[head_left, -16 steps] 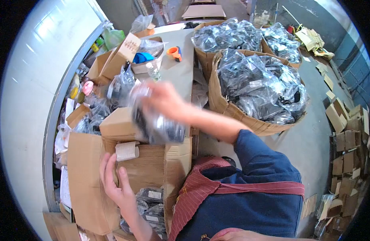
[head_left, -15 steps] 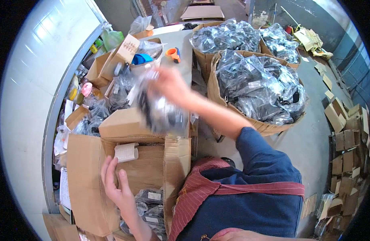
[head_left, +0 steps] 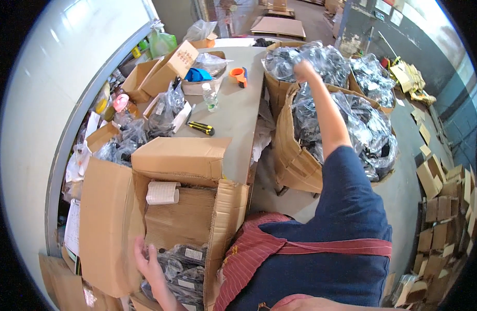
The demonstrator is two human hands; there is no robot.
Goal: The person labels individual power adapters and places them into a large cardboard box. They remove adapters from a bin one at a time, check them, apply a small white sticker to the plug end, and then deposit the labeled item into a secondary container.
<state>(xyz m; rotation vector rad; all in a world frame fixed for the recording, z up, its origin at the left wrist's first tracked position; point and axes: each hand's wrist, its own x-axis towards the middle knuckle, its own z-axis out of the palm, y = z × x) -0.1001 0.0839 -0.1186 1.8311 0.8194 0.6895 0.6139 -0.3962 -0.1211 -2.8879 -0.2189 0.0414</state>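
Observation:
My right hand [head_left: 304, 71] reaches out over the far carton of bagged goods [head_left: 272, 78]. Its fingers are closed on a clear plastic bag [head_left: 321, 56], blurred, whose contents I cannot make out. Close to me, my left hand [head_left: 149, 264] is open with fingers apart, inside the left side of an open carton [head_left: 181, 223]. Beside that hand lie black items in clear bags with white labels [head_left: 189, 264], filling the near end of the carton. A curled white sheet [head_left: 163, 192] rests at the carton's far end.
A large carton of bagged goods [head_left: 300, 168] stands right of the table [head_left: 238, 119], another [head_left: 373, 78] behind it. On the table are a yellow-black box cutter [head_left: 201, 128], a bottle [head_left: 210, 98], an orange tape dispenser [head_left: 238, 76] and bagged clutter. Flattened cardboard [head_left: 440, 223] piles up at right.
My right hand has swung from above the table, carrying a bag with something black, over to the far carton. My left hand has dropped lower toward the bagged items. The view has shifted slightly.

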